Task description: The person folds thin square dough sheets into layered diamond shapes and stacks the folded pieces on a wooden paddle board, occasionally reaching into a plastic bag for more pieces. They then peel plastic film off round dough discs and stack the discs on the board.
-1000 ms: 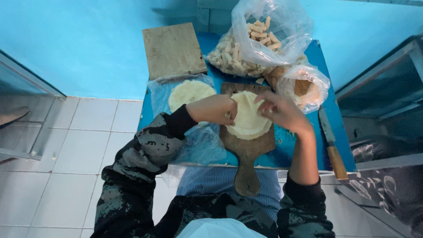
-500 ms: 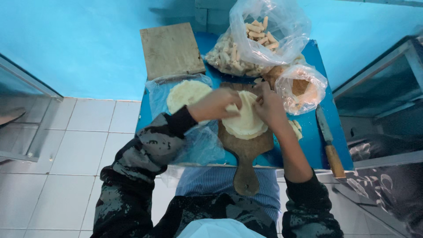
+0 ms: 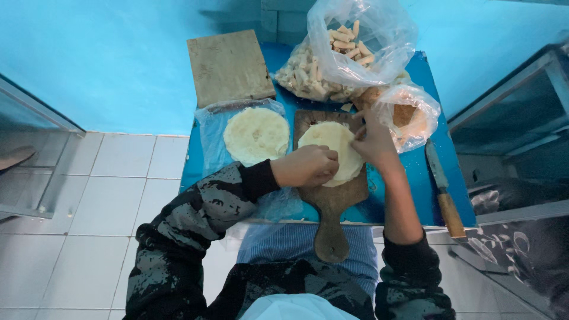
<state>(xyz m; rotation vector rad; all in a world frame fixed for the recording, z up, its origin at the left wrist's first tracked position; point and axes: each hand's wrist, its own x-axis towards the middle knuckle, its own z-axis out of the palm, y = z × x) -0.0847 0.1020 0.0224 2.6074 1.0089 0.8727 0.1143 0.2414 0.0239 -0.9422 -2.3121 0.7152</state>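
Two hands at work over blue table (image 3: 415, 204). Clear bag of pale rolled pieces (image 3: 338, 56) at far edge, bare wooden board (image 3: 228, 65) beside it. Stack of round wrappers (image 3: 256, 135) on plastic, left of paddle board (image 3: 332, 195). Dough sheet (image 3: 329, 145) lies on paddle board. Left hand (image 3: 308, 166) curled, fingers pressing sheet's near edge. Right hand (image 3: 373, 145) partly closed, fingertips pinching sheet's right edge. Small bag of brown filling (image 3: 409, 112) just beside right hand. Wooden-handled knife (image 3: 444, 189) at table's right edge.
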